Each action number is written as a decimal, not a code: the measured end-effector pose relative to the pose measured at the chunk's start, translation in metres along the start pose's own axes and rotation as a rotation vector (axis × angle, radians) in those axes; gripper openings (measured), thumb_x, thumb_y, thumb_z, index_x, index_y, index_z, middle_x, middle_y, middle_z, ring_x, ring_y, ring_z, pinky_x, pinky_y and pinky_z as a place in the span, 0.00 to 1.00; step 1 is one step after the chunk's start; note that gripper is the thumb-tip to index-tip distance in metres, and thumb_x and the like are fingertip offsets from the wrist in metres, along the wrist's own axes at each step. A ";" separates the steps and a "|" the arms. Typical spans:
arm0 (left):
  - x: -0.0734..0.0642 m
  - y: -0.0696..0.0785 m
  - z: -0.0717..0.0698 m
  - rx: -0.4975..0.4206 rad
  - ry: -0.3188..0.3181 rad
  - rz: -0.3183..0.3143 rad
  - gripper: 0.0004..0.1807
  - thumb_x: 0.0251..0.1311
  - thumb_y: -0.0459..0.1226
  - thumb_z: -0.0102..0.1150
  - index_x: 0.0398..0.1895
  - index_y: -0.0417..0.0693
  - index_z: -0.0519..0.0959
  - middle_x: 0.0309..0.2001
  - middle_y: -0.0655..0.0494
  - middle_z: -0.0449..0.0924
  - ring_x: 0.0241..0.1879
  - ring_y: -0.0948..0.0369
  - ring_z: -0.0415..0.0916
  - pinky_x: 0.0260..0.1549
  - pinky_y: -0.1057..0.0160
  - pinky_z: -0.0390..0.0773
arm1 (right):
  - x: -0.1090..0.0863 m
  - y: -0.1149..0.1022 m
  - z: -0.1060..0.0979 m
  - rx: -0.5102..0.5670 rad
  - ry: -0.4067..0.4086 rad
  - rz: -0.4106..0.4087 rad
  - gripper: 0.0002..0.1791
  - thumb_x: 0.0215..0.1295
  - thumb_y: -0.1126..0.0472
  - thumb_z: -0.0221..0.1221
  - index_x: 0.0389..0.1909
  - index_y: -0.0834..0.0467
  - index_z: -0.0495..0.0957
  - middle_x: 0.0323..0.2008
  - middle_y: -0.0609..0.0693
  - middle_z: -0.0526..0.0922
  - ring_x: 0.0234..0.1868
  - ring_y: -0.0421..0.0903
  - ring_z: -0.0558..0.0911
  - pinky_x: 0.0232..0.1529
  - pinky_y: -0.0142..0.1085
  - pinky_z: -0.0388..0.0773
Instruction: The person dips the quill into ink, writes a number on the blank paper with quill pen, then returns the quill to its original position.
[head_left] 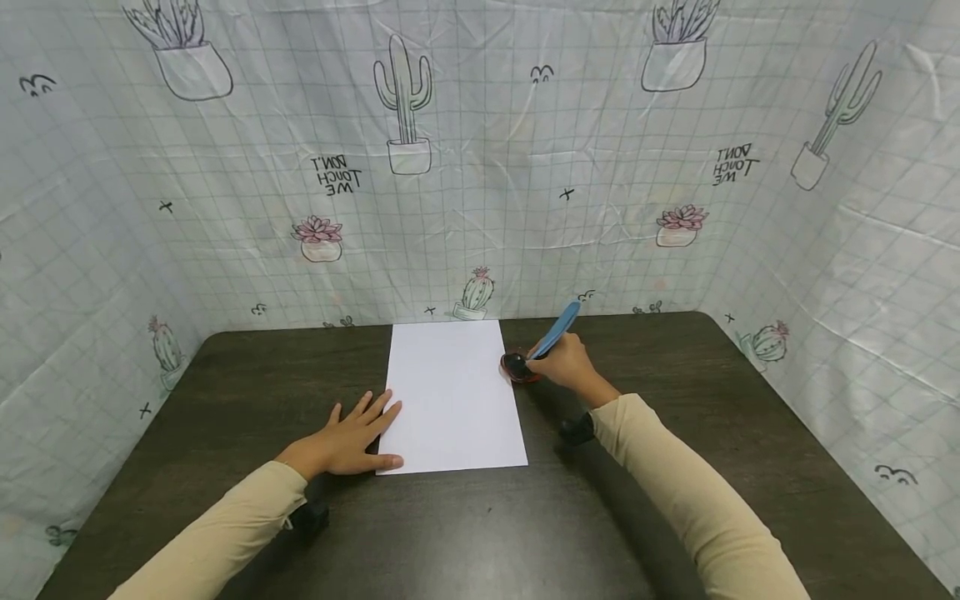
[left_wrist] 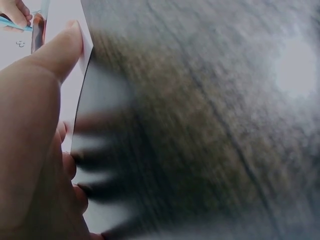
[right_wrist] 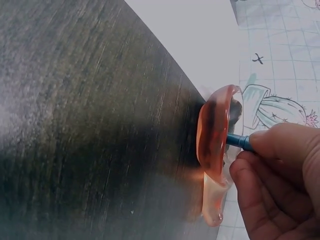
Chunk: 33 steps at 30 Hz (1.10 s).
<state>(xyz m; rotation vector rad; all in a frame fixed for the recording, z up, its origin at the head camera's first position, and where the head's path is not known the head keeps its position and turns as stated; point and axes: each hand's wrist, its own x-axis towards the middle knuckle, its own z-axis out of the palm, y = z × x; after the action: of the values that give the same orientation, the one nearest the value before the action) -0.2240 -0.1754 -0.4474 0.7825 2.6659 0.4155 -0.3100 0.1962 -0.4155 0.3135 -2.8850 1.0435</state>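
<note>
A blank white sheet of paper [head_left: 453, 408] lies upright on the dark table in the head view. My left hand [head_left: 345, 442] is spread with straight fingers, its fingertips and thumb resting on the sheet's lower left edge. Just right of the paper, my right hand [head_left: 567, 365] pinches a blue quill-like pen [head_left: 558, 327], broad at its upper end. In the right wrist view, the pen's metallic blue shaft [right_wrist: 239, 141] reaches into a small translucent orange-red dish [right_wrist: 212, 142]. Something dark, perhaps ink, is inside the dish. The pen's tip is hidden by the rim.
The dark wood-grain table [head_left: 480, 542] has its far edge against a white gridded curtain [head_left: 495, 208] printed with cacti. The curtain also hangs along both sides. A black device is worn beneath each wrist.
</note>
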 end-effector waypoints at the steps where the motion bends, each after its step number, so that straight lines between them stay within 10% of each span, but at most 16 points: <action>1: 0.000 0.000 -0.001 -0.003 0.000 0.001 0.51 0.61 0.65 0.49 0.77 0.48 0.45 0.77 0.44 0.34 0.74 0.40 0.31 0.60 0.25 0.31 | 0.000 0.000 0.000 0.002 -0.001 0.002 0.05 0.56 0.63 0.65 0.31 0.59 0.87 0.31 0.52 0.87 0.35 0.51 0.85 0.40 0.48 0.80; 24: 0.003 -0.005 0.001 0.003 -0.011 -0.010 0.53 0.58 0.68 0.48 0.78 0.52 0.42 0.77 0.48 0.32 0.75 0.43 0.29 0.61 0.27 0.30 | 0.009 -0.015 -0.002 0.089 0.033 0.065 0.09 0.58 0.58 0.64 0.35 0.57 0.88 0.26 0.52 0.87 0.28 0.51 0.85 0.28 0.39 0.79; 33: 0.001 0.001 -0.003 0.006 -0.015 -0.019 0.50 0.60 0.65 0.50 0.77 0.50 0.44 0.77 0.46 0.34 0.74 0.42 0.31 0.61 0.26 0.32 | 0.017 -0.029 0.021 0.201 0.093 0.092 0.10 0.59 0.60 0.65 0.38 0.61 0.87 0.31 0.54 0.88 0.34 0.49 0.87 0.40 0.43 0.82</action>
<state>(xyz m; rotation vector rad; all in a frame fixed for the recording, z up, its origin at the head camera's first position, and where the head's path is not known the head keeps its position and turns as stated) -0.2254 -0.1751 -0.4444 0.7582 2.6603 0.3950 -0.3198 0.1577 -0.4114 0.1381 -2.7398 1.3292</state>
